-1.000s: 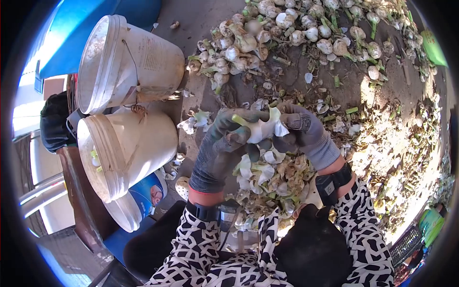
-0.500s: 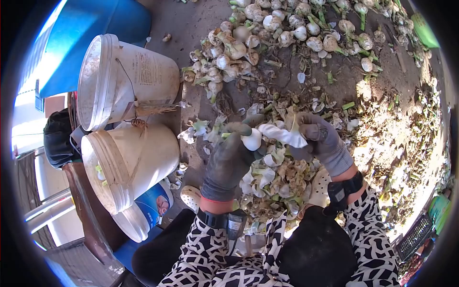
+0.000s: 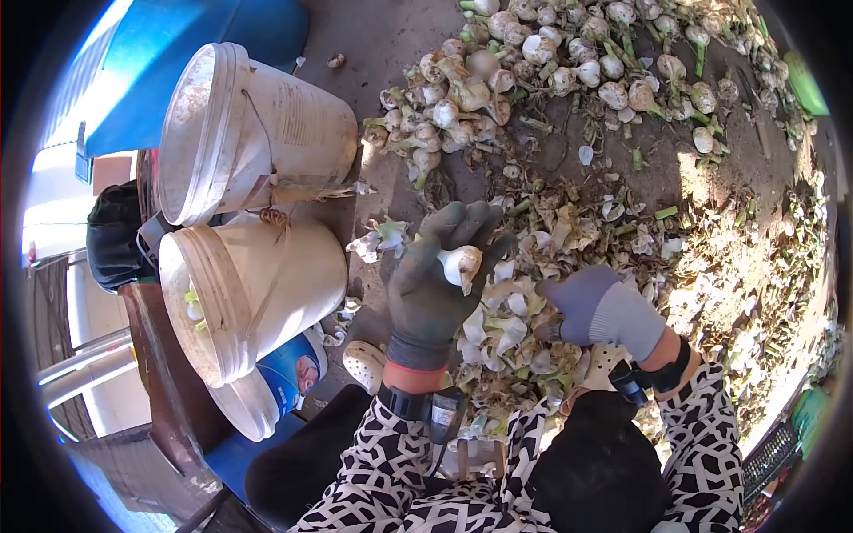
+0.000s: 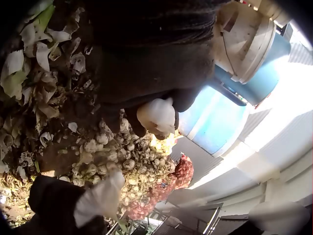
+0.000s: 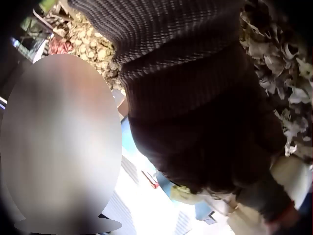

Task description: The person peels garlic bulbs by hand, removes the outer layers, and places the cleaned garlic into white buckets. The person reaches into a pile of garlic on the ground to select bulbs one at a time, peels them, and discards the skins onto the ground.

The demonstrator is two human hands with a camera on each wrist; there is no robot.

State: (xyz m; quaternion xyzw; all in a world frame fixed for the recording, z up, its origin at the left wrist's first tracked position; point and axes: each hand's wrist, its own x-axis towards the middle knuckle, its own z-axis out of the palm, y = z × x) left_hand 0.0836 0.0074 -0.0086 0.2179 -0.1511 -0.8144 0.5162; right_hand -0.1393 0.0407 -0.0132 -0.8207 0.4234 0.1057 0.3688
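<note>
My gloved left hand (image 3: 426, 302) holds a garlic bulb (image 3: 462, 265), white with a short stem and a brownish root end. In the left wrist view the bulb (image 4: 157, 116) sits among the dark glove's fingers. Lower and to the right in the head view, my gloved right hand (image 3: 604, 306) is over the heap of garlic skins (image 3: 506, 338), its back hiding the fingertips. The left wrist view shows it gripping a strip of pale garlic skin (image 4: 100, 198). Pale material also shows by the right hand's dark fingers in the right wrist view.
Two white buckets (image 3: 311, 138) lie tilted at the left; a stemmed garlic bulb (image 3: 194, 309) shows inside the lower bucket (image 3: 302, 284). Below them is a blue-labelled bucket (image 3: 289, 377). Unpeeled garlic (image 3: 613, 53) is piled on the ground ahead, with dry leaf litter (image 3: 737, 293) at right.
The hands were together on the bulb, then a strip of skin came away in the right hand. The right hand has since dropped lower; the left has turned and spread its fingers beneath the bulb.
</note>
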